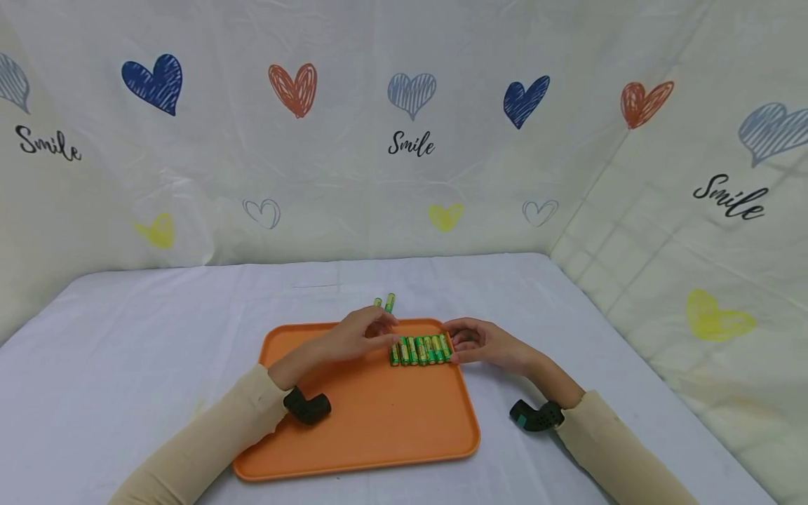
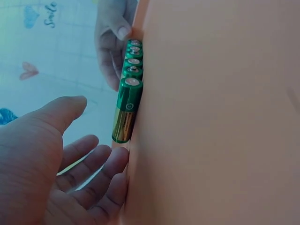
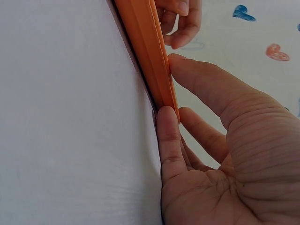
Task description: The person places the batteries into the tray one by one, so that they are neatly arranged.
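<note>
Several green-and-gold batteries [image 1: 421, 351] stand side by side in a row at the far right corner of an orange tray [image 1: 379, 424]. My left hand [image 1: 362, 335] hovers by the row's left end, fingers loosely bent. In the left wrist view, the nearest battery [image 2: 125, 110] lies just past those fingertips, and nothing is held. At the tray's right rim is my right hand [image 1: 486, 344], its thumb touching the rim beside the last battery. The right wrist view shows its fingers [image 3: 169, 136] against the tray's outer wall [image 3: 145, 51].
Two more batteries [image 1: 390, 303] lie on the white tablecloth [image 1: 158, 330] beyond the tray's far edge, partly behind the left hand. A white curtain [image 1: 353, 175] printed with hearts and "Smile" hangs behind and to the right. Each wrist wears a black camera [image 1: 307, 407].
</note>
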Tool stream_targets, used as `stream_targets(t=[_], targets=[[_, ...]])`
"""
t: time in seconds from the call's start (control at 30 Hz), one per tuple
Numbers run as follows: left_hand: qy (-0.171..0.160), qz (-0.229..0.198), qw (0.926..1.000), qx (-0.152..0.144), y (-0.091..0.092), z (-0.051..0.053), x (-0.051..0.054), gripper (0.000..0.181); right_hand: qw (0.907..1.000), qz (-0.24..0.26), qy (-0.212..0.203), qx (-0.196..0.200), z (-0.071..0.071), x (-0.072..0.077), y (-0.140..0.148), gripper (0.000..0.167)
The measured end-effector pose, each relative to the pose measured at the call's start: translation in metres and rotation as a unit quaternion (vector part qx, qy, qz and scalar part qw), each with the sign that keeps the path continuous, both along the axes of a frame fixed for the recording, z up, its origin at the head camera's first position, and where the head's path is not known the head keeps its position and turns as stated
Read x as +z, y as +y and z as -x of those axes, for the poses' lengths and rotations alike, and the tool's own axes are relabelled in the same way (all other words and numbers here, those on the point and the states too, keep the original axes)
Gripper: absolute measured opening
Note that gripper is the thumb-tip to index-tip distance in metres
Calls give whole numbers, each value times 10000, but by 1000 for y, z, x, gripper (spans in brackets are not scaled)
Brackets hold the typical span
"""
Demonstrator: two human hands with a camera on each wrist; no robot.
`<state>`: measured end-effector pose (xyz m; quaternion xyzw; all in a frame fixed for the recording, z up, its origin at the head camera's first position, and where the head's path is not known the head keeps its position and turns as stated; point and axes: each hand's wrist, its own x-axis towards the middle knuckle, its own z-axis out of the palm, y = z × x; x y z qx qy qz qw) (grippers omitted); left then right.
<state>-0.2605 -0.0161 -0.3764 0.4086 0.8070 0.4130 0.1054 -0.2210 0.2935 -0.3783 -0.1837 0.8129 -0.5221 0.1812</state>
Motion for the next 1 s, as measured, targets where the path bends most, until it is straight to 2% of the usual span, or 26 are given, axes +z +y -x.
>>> stream_targets(t=[0.37,0.67,0.8,1.0], targets=[[286,-341,9989,119,-8,15,-1,35,10000,-23,21,8,0,0,0,64],[497,-221,9974,465,-17,32,-1,32,9999,72,-73,-3,-1,-1,0,65],[431,-21,9982,417,-22,41,-2,34,9999,74,-74,-13,-2,-1,-1,66],[44,256,9993,265,-27,49,1,40,10000,70,-42,-15,-2,1,-1,65]])
